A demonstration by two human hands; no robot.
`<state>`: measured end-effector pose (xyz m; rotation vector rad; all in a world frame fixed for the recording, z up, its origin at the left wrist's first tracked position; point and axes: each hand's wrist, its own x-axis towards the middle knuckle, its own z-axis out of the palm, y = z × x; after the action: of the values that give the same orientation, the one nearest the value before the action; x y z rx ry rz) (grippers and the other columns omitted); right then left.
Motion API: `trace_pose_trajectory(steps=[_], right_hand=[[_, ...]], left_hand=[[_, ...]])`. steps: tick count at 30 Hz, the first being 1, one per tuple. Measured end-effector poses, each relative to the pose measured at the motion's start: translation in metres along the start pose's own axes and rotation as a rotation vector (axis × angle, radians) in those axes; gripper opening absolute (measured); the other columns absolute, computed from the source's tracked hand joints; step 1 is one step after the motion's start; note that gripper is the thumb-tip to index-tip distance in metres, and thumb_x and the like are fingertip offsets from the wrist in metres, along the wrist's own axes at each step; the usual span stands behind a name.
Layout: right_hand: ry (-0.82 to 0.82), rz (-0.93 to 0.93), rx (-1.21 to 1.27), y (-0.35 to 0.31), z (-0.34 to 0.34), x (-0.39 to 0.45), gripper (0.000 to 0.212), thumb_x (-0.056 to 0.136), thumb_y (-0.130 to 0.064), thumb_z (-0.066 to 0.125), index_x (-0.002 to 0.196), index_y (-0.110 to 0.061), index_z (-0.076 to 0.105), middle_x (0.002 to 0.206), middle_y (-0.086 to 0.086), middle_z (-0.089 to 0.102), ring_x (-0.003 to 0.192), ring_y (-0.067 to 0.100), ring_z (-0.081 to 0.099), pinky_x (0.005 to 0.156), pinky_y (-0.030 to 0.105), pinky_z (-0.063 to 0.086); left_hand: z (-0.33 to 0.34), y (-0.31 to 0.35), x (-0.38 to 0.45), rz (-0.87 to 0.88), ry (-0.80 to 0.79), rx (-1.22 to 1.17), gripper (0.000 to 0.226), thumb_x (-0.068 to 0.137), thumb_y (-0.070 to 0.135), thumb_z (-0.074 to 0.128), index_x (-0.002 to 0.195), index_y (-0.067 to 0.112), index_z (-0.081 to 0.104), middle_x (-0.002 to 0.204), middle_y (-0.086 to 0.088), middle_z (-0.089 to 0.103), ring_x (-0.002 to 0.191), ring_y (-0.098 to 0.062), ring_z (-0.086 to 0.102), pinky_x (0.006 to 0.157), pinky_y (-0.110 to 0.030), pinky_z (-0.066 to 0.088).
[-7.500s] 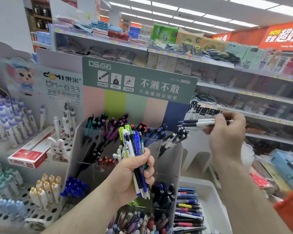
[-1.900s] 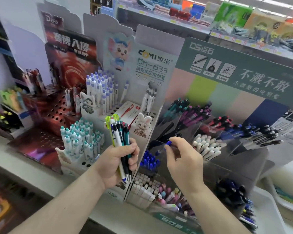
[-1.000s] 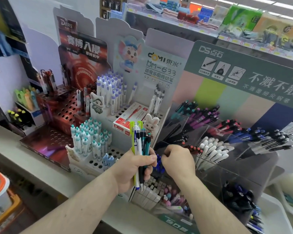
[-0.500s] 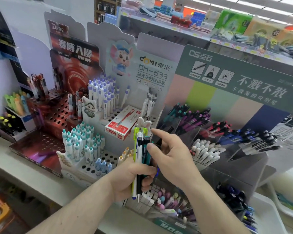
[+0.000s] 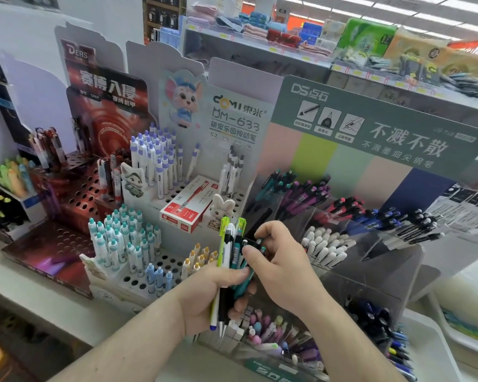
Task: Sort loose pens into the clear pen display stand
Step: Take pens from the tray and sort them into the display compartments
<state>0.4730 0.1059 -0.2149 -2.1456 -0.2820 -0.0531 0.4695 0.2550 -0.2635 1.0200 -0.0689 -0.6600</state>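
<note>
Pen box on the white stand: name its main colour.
Red, with white panels: the pen box, head view.

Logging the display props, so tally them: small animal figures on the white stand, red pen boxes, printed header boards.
Small animal figures: 2 (grey-white figure, rabbit figure)
Red pen boxes: 1 (red pen box)
Printed header boards: 3 (red board, DOMI board, green DS board)
Total: 6

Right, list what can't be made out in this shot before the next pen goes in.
Head view only:
- Which pen the right hand pinches: its fingers cover the tops.
- Lower barrels in the pen bunch: hidden inside the left hand.
- Lower front bins of the clear pen display stand: blocked by both forearms.
- Bottom right pens: blurred, cut off by the frame edge.
</note>
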Motion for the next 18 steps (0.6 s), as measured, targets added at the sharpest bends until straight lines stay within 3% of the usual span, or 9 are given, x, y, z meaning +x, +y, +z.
trace_pose_trajectory(steps=[2, 6, 11, 13, 15, 18], right_hand=[[0.029, 0.003, 0.006, 0.003, -0.003, -0.002, 0.015, 0.098, -0.018, 0.058, 0.092, -0.025, 0.046, 0.064, -0.001, 0.055, 0.045, 0.008, 0.045, 0.047, 0.02, 0.04], [0.069, -0.027, -0.053, 0.007, -0.008, -0.007, 0.015, 0.099, -0.015, 0.054, 0.091, -0.025, 0.046, 0.058, -0.005, 0.046, 0.046, 0.007, 0.035, 0.048, 0.02, 0.034], [0.12, -0.027, -0.123, 0.011, -0.01, -0.012, 0.014, 0.101, -0.017, 0.052, 0.102, -0.03, 0.055, 0.059, -0.003, 0.055, 0.045, 0.006, 0.043, 0.047, 0.018, 0.036], [0.121, 0.018, -0.045, 0.011, -0.01, -0.015, 0.012, 0.102, -0.019, 0.053, 0.1, -0.03, 0.056, 0.064, -0.001, 0.061, 0.049, 0.005, 0.053, 0.052, 0.017, 0.048], [0.131, 0.082, 0.064, 0.009, -0.009, -0.018, 0.009, 0.101, -0.018, 0.054, 0.099, -0.026, 0.057, 0.068, 0.001, 0.061, 0.052, 0.006, 0.059, 0.055, 0.027, 0.058], [0.193, 0.1, 0.091, 0.006, -0.017, -0.02, 0.011, 0.101, -0.015, 0.054, 0.095, -0.023, 0.057, 0.06, 0.0, 0.057, 0.045, 0.002, 0.051, 0.046, 0.017, 0.046]], left_hand=[[0.003, 0.001, 0.001, -0.01, 0.045, 0.014, 0.018, 0.079, 0.02, 0.072, 0.087, 0.006, 0.065, 0.077, -0.01, 0.065, 0.055, -0.019, 0.055, 0.046, -0.026, 0.043], [0.01, 0.003, 0.004, -0.03, 0.149, 0.012, 0.027, 0.083, 0.028, 0.062, 0.099, 0.006, 0.068, 0.082, -0.01, 0.071, 0.064, -0.022, 0.064, 0.053, -0.029, 0.045], [0.023, 0.007, 0.009, 0.009, 0.243, 0.088, 0.009, 0.094, 0.018, 0.058, 0.093, 0.011, 0.063, 0.075, -0.006, 0.071, 0.064, -0.022, 0.065, 0.056, -0.029, 0.045], [0.026, 0.009, 0.011, 0.024, 0.252, 0.122, 0.008, 0.095, 0.016, 0.057, 0.092, 0.011, 0.062, 0.074, -0.006, 0.07, 0.063, -0.021, 0.066, 0.056, -0.03, 0.046], [0.028, 0.01, 0.014, 0.04, 0.254, 0.136, 0.008, 0.096, 0.016, 0.057, 0.092, 0.01, 0.061, 0.075, -0.007, 0.071, 0.066, -0.022, 0.068, 0.06, -0.033, 0.049], [0.029, 0.014, 0.018, 0.063, 0.303, 0.05, 0.023, 0.095, 0.02, 0.059, 0.092, -0.001, 0.067, 0.081, -0.014, 0.072, 0.078, -0.031, 0.071, 0.073, -0.042, 0.057]])
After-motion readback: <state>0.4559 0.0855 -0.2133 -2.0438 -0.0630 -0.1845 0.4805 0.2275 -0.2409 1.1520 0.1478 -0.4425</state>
